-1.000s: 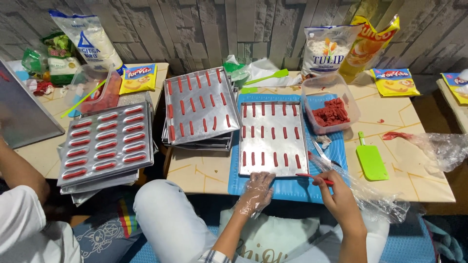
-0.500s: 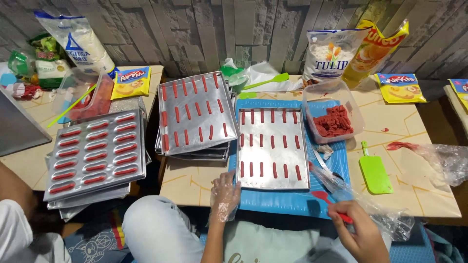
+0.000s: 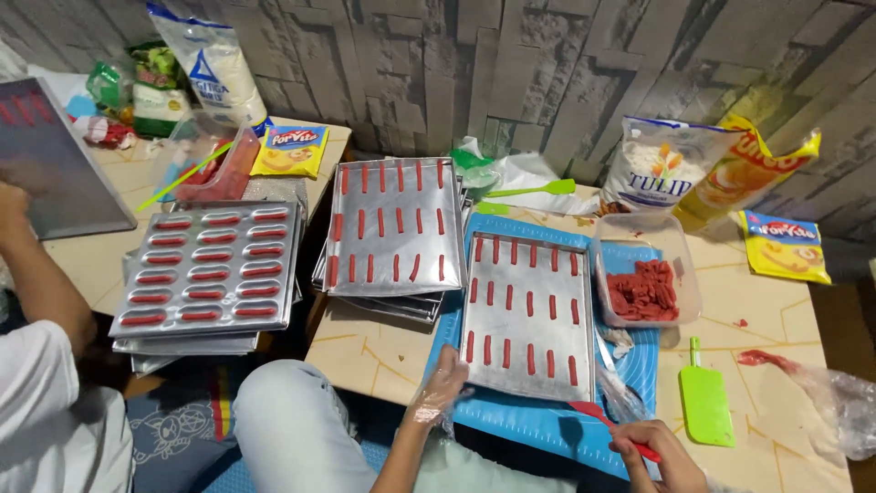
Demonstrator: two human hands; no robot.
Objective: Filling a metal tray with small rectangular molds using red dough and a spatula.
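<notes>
From the head camera, the flat rectangular metal baking tray dotted with short red strips lies on the blue silicone mat with its long axis running away from the person, and the left hand, sheathed in a clear plastic glove, rests its fingers on the tray's near left corner, loosely curled rather than clamped; the right hand sits just off the near right corner, closed around a thin red-handled tool whose tip points toward the tray's near edge, so both hands flank the near short side, the left touching it and the right just beside it; to the right stand a clear plastic tub of red strips and a lime green plastic scraper, to the left a stack of similar trays and a moulded tray with oval hollows, beside which another person's arm reaches; nothing lies between hands and tray
</notes>
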